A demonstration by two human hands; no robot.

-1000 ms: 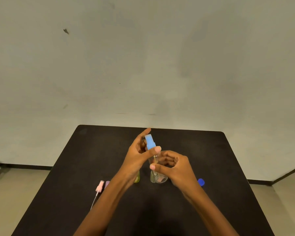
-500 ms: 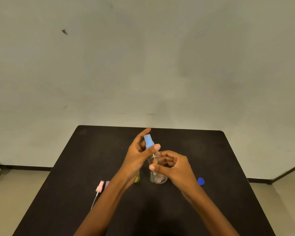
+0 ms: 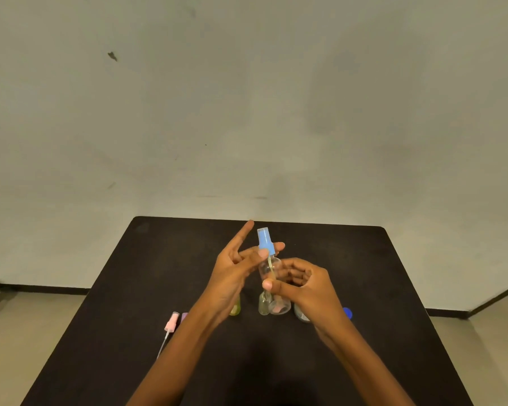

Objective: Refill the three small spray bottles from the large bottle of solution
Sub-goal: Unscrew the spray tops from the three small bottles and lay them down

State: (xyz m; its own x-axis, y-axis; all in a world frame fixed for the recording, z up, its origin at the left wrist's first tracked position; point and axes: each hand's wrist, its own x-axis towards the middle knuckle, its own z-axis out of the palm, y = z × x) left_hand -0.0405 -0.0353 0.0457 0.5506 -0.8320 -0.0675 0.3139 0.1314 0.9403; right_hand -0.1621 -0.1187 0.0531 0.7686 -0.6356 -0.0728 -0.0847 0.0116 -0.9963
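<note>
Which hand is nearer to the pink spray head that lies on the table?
Left. The left hand, pinching the blue spray top, is raised to the right of the pink spray head. The right hand, holding the clear bottle, is farther right, beyond the left hand.

Black surface (image 3: 159,259), far corners rounded, standing on a beige floor (image 3: 27,347). Behind the surface, pale wall (image 3: 335,112) — one small dark mark (image 3: 112,56) high up, left of the surface — with black baseboard (image 3: 41,289) along the bottom.

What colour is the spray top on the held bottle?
Light blue; the spray top shows best in the head view.
</note>
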